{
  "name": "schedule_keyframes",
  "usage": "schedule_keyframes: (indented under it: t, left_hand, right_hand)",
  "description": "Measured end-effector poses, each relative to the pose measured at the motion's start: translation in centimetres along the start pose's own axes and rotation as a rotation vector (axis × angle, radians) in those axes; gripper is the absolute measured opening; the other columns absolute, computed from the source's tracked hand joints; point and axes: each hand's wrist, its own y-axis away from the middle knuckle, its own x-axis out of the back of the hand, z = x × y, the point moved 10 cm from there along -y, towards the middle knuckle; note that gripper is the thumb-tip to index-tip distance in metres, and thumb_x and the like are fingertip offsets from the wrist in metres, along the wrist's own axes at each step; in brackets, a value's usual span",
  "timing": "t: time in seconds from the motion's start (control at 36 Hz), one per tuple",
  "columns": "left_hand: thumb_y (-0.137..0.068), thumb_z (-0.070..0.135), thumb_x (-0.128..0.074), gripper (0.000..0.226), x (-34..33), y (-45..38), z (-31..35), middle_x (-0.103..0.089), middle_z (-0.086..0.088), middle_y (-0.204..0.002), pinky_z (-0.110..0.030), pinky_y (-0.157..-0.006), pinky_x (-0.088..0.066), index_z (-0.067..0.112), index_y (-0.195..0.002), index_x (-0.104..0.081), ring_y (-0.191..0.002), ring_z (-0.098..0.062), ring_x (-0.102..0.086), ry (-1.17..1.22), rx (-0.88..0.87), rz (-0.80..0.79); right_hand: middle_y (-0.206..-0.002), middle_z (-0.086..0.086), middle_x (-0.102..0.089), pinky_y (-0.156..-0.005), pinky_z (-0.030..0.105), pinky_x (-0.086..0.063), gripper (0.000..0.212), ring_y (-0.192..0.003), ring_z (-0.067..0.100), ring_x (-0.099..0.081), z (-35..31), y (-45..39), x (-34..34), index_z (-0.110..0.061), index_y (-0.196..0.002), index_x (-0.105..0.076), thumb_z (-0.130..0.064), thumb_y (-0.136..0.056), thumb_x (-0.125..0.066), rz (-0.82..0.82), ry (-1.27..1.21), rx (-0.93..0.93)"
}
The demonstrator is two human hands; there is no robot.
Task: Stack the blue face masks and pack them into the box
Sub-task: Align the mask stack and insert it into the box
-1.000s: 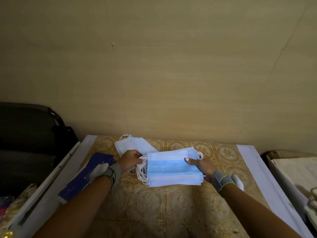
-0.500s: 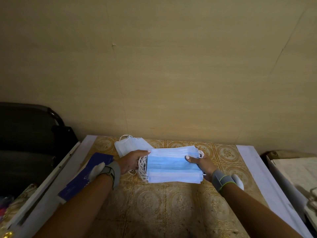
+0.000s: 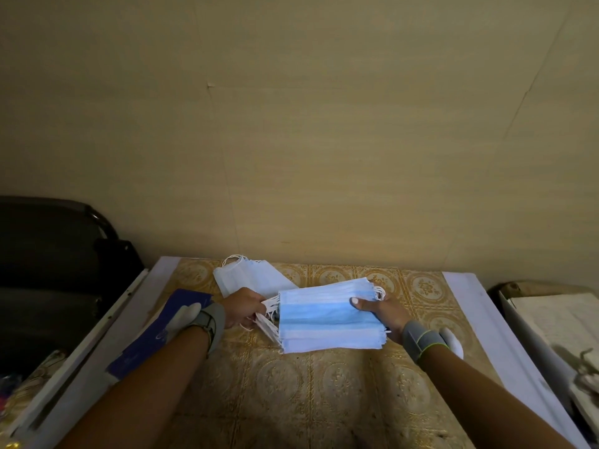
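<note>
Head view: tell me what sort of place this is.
Probably a room in a home, not a factory: a table with a gold patterned cover against a plain wall, and a dark chair beside it.

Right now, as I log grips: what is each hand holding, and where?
Both hold the stack of blue masks: left hand at its ear-loop end, right hand at the opposite end.
</note>
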Motion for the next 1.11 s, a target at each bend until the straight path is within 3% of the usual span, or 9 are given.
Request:
schedule_keyframes:
  t: [0.19,0.33,0.44,0.56,0.64,0.69,0.81,1.0,1.11]
  left_hand:
    - [-0.090,0.002,-0.047,0.016,-0.8,0.5,0.4,-0.051,-0.012,-0.077,-0.029,-0.062,-0.043,0.007,-0.075,-0.052,-0.066,-0.022,-0.050,0.203,0.030,-0.078]
    - [-0.086,-0.004,-0.054,0.040,-1.9,0.6,1.5,-0.059,-0.011,-0.104,-0.030,-0.073,-0.052,0.012,-0.121,-0.044,-0.089,-0.024,-0.060,0.284,-0.033,-0.086]
    - [-0.085,-0.007,-0.055,0.043,-2.3,0.4,1.6,-0.062,-0.019,-0.116,-0.032,-0.082,-0.052,-0.001,-0.127,-0.051,-0.098,-0.031,-0.060,0.189,-0.070,-0.066]
    - [-0.084,-0.003,-0.061,0.033,-1.2,0.4,1.8,-0.065,-0.006,-0.080,-0.024,-0.061,-0.050,-0.007,-0.116,-0.061,-0.070,-0.018,-0.060,0.073,-0.123,0.020]
    - [-0.082,-0.003,-0.061,0.019,-0.7,0.3,1.7,-0.058,-0.009,-0.069,-0.017,-0.046,-0.045,0.000,-0.100,-0.066,-0.059,-0.018,-0.053,-0.023,-0.103,0.057]
    - [-0.078,0.004,-0.063,0.002,-0.3,0.6,1.8,-0.050,-0.013,-0.066,-0.023,-0.053,-0.042,0.003,-0.079,-0.061,-0.057,-0.021,-0.047,-0.125,-0.085,0.095]
    - [-0.062,0.023,-0.063,0.022,0.4,0.7,1.5,-0.043,-0.006,-0.056,-0.025,-0.055,-0.033,0.010,-0.051,-0.049,-0.054,-0.017,-0.042,-0.286,-0.029,0.146]
    - [-0.092,0.002,-0.040,0.017,-2.0,1.5,0.3,-0.056,-0.014,-0.075,-0.026,-0.048,-0.056,0.003,-0.078,-0.051,-0.070,-0.025,-0.058,0.342,0.120,-0.090]
    - [-0.091,0.004,-0.045,0.009,-2.2,1.7,0.5,-0.059,-0.015,-0.081,-0.027,-0.053,-0.059,0.002,-0.085,-0.052,-0.072,-0.025,-0.060,0.290,0.136,-0.117]
  right_hand:
    - [-0.097,0.011,-0.067,-0.053,0.028,-0.058,0.034,-0.073,0.022,-0.069,-0.3,-0.2,-0.3,-0.006,-0.113,-0.056,-0.003,-0.081,-0.067,-0.011,-0.056,0.012]
    - [-0.097,0.010,-0.067,-0.054,0.028,-0.058,0.041,-0.072,0.020,-0.070,-0.7,-0.2,-0.6,-0.011,-0.106,-0.058,-0.011,-0.069,-0.075,-0.040,-0.055,0.031]
    - [-0.095,0.009,-0.067,-0.054,0.029,-0.058,0.052,-0.066,0.017,-0.071,-0.5,-0.2,-0.4,-0.005,-0.115,-0.056,-0.014,-0.069,-0.079,-0.050,-0.066,0.015]
    - [-0.093,0.008,-0.071,-0.056,0.031,-0.059,0.094,-0.072,0.022,-0.072,-0.5,-0.1,0.3,-0.012,-0.103,-0.062,-0.047,-0.021,-0.092,-0.039,-0.055,0.035]
    - [-0.096,0.009,-0.069,-0.056,0.031,-0.059,0.073,-0.077,0.024,-0.069,-0.7,0.3,0.2,-0.004,-0.116,-0.058,-0.031,-0.055,-0.087,-0.039,-0.021,0.031]
    - [-0.098,0.010,-0.067,-0.055,0.030,-0.059,0.052,-0.079,0.026,-0.067,-0.6,0.6,0.2,0.000,-0.122,-0.054,-0.013,-0.076,-0.073,-0.029,-0.040,0.018]
    - [-0.099,0.011,-0.068,-0.055,0.029,-0.057,0.063,-0.070,0.018,-0.071,-0.4,0.9,-0.1,-0.004,-0.117,-0.056,-0.019,-0.059,-0.077,-0.025,-0.034,0.016]
    - [-0.092,0.009,-0.067,-0.051,0.026,-0.056,0.026,-0.066,0.017,-0.070,-0.4,0.9,0.4,-0.008,-0.105,-0.058,-0.001,-0.082,-0.066,0.003,-0.054,0.016]
    - [-0.092,0.009,-0.067,-0.051,0.027,-0.057,0.021,-0.066,0.018,-0.071,-0.5,0.8,0.9,-0.010,-0.103,-0.059,0.001,-0.085,-0.060,0.019,-0.068,0.022]
